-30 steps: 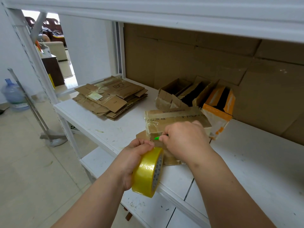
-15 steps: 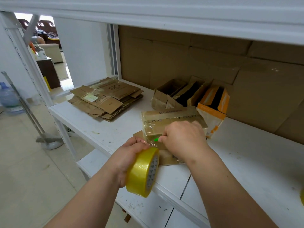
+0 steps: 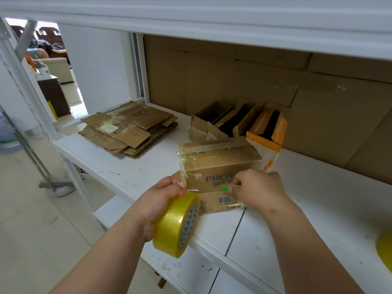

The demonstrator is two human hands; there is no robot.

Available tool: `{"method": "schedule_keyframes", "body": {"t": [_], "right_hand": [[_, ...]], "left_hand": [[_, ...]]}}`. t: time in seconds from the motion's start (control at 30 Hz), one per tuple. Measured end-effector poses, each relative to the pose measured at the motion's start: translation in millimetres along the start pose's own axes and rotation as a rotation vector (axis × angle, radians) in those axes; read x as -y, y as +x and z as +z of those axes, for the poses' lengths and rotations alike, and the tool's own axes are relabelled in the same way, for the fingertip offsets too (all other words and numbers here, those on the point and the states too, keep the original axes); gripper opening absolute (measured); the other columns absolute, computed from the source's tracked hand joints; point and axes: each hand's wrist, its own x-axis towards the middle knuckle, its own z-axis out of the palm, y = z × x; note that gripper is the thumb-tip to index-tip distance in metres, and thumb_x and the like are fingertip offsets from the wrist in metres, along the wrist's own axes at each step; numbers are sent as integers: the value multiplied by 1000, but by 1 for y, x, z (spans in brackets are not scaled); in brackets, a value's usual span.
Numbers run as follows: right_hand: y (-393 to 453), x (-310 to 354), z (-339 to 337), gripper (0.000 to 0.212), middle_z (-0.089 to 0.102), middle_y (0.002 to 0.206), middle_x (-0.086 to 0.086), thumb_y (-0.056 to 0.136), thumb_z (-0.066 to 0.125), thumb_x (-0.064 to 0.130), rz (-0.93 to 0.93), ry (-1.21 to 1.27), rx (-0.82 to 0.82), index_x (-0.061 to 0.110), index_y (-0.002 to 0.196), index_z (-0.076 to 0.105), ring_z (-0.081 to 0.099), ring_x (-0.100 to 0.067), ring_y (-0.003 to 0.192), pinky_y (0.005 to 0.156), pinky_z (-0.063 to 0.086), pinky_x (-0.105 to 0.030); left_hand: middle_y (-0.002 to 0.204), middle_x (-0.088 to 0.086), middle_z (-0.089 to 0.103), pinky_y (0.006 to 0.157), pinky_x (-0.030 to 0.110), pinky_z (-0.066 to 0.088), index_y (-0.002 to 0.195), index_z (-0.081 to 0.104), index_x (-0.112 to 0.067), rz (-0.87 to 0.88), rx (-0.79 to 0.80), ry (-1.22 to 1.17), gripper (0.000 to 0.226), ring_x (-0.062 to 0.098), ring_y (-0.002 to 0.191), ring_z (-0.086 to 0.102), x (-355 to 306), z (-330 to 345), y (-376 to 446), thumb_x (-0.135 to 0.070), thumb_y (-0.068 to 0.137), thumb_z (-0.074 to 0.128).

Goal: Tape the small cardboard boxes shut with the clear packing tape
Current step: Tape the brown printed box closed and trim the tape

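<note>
A small brown cardboard box (image 3: 220, 160) printed "PROY" stands on the white shelf (image 3: 127, 168), with clear tape over its top and left end. My left hand (image 3: 163, 196) grips a yellowish roll of clear packing tape (image 3: 178, 225) at the shelf's front edge, and a short strip runs from the roll to the box's lower left corner. My right hand (image 3: 258, 187) is curled around a small green-tipped tool (image 3: 225, 189), held against the box's front face.
A stack of flattened cardboard boxes (image 3: 129, 128) lies at the left of the shelf. Several open small boxes (image 3: 214, 122), one orange (image 3: 267, 132), stand at the back against a cardboard wall. Another tape roll (image 3: 385, 249) shows at the right edge. An upper shelf hangs overhead.
My right hand has moved right along the box's front, uncovering the printed face. The left hand with the roll has stayed near the box's lower left corner.
</note>
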Motion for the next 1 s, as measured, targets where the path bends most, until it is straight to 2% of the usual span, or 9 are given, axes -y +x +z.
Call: {"method": "schedule_keyframes", "body": {"t": [0.2,0.37,0.43,0.53,0.6,0.67,0.77,0.9,1.0], "right_hand": [[-9,-23,34,22,62,84,8,97,33,26,127,13,103,26,85,52,58,-16,84,88,25,-40],[-11,-42,35,22,56,91,9,88,42,28,282,-106,228,32,98,62,54,-17,99,96,28,-43],[-11,-39,29,25,52,92,7,84,45,23,282,-114,162,32,99,62,53,-19,101,92,31,-41],[-12,-24,20,16,50,94,7,89,54,25,118,135,-297,29,99,66,53,-21,102,84,27,-35],[-13,-4,12,20,57,107,3,90,59,35,-53,379,-532,24,104,68,51,-23,110,87,28,-36],[-10,18,4,40,55,130,4,90,52,49,-194,427,-521,28,123,63,43,-21,125,99,29,-41],[3,44,2,52,36,154,13,93,51,57,-344,285,-384,39,142,47,23,-14,143,111,17,-42],[20,52,25,48,46,149,12,90,60,53,-414,178,-352,41,136,54,32,-15,140,107,12,-38],[22,56,33,45,55,140,11,85,67,49,-409,136,-383,38,128,62,42,-17,132,102,15,-37]], "left_hand": [[96,12,67,76,40,50,89,67,-25,-9,8,44,7,33,85,61,-2,1,1,-19,85,67],[96,13,66,72,38,49,92,67,-23,4,15,45,7,32,84,60,0,0,0,-19,86,67],[98,15,67,71,37,50,95,67,-19,10,6,49,9,31,82,61,0,2,-2,-24,88,67],[107,18,70,71,38,51,96,68,-17,27,-8,73,13,31,82,62,0,2,-2,-28,91,66],[111,20,68,72,39,51,98,67,-15,35,2,85,15,32,83,63,0,1,-2,-28,92,65],[112,21,67,71,38,51,101,66,-12,34,4,77,17,32,84,62,-1,-1,-2,-26,92,65],[111,21,68,73,41,52,95,69,-16,44,11,37,9,33,85,63,-1,-3,-2,-24,91,65],[114,15,69,91,57,51,91,69,-17,100,9,34,19,39,97,65,-3,-7,-6,-31,80,75],[116,0,72,100,60,47,88,69,-18,165,4,15,7,32,110,66,-6,-11,-7,-24,86,71]]}}
